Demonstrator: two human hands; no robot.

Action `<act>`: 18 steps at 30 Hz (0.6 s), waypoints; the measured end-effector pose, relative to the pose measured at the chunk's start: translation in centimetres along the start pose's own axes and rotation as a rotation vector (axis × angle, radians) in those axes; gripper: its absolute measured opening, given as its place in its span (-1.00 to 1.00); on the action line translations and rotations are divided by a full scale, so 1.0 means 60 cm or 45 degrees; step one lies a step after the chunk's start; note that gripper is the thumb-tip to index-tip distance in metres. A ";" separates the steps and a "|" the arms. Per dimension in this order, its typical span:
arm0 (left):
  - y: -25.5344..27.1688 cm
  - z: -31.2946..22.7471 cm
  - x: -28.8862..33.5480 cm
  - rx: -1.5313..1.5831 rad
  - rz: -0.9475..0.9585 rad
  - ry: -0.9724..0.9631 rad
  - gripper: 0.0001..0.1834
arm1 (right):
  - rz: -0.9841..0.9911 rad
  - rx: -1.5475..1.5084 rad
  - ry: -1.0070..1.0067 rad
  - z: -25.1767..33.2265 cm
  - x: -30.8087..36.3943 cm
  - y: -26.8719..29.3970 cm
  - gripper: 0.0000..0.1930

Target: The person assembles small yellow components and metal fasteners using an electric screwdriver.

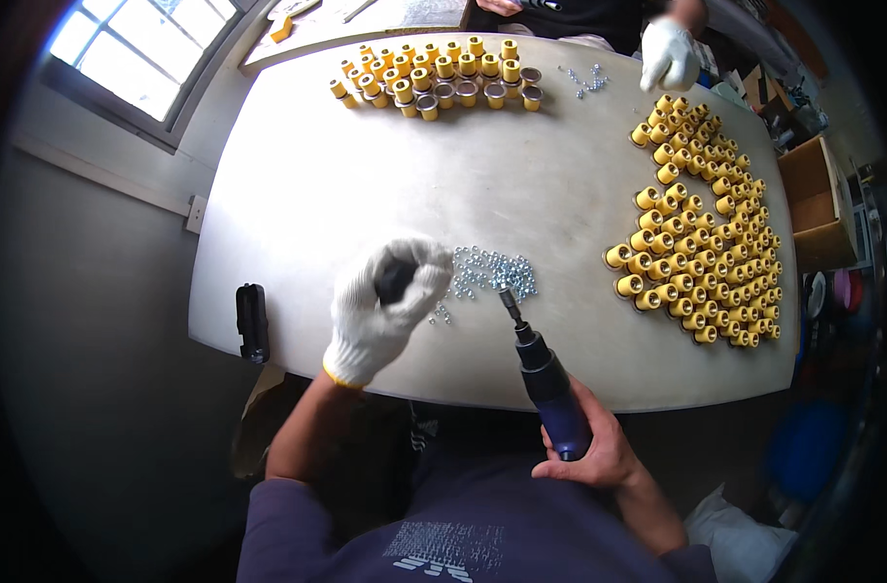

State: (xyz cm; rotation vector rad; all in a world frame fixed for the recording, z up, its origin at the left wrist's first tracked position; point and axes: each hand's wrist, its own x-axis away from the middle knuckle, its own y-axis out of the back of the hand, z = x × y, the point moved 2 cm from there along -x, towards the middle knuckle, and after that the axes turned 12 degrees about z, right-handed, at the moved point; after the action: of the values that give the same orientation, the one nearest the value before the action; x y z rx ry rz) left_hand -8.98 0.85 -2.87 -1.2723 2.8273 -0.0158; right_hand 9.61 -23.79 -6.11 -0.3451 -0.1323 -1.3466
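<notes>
My left hand (390, 306), in a white knit glove, is closed around a dark round piece (395, 281) above the table. The fingers hide most of that piece, so its full shape does not show. Bare and wrapped round its lower body, my right hand (594, 442) holds a dark blue and black electric screwdriver (550, 389). A metal socket (509, 301) forms the screwdriver's tip, which points away from me at the near side of a pile of small silver nuts (492, 272). The nuts lie loose just right of my left hand.
Many yellow cylinders with dark round bases (696, 243) crowd the pale table (366, 185) on the right. More yellow cylinders (424, 73) stand along the far side. Another person's gloved hand (669, 56) is at the far right, near scattered nuts (587, 82). A black tray (252, 323) sits at the left edge.
</notes>
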 end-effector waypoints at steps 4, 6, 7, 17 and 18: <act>-0.046 0.001 0.026 0.166 0.020 -0.201 -0.88 | 0.024 0.266 -0.018 0.022 -0.013 -0.001 0.20; -0.058 0.000 0.028 0.018 -0.066 -0.229 -0.86 | 0.026 0.270 -0.005 0.019 -0.009 0.002 0.19; -0.058 0.002 0.026 -0.007 -0.056 -0.203 -0.84 | 0.030 0.274 0.013 0.018 -0.007 0.003 0.18; -0.059 0.002 0.019 -0.233 0.061 -0.145 -0.82 | -0.024 0.415 0.090 0.007 -0.001 0.020 0.15; -0.058 -0.002 0.016 -0.156 0.104 -0.060 -0.83 | -0.040 0.470 0.107 0.001 0.000 0.022 0.14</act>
State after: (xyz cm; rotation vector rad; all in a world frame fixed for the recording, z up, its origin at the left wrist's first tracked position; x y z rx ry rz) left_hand -7.04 -2.16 -2.72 -1.1597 2.8765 0.1898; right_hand 10.91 -23.51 -6.30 0.0246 -0.3123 -1.3340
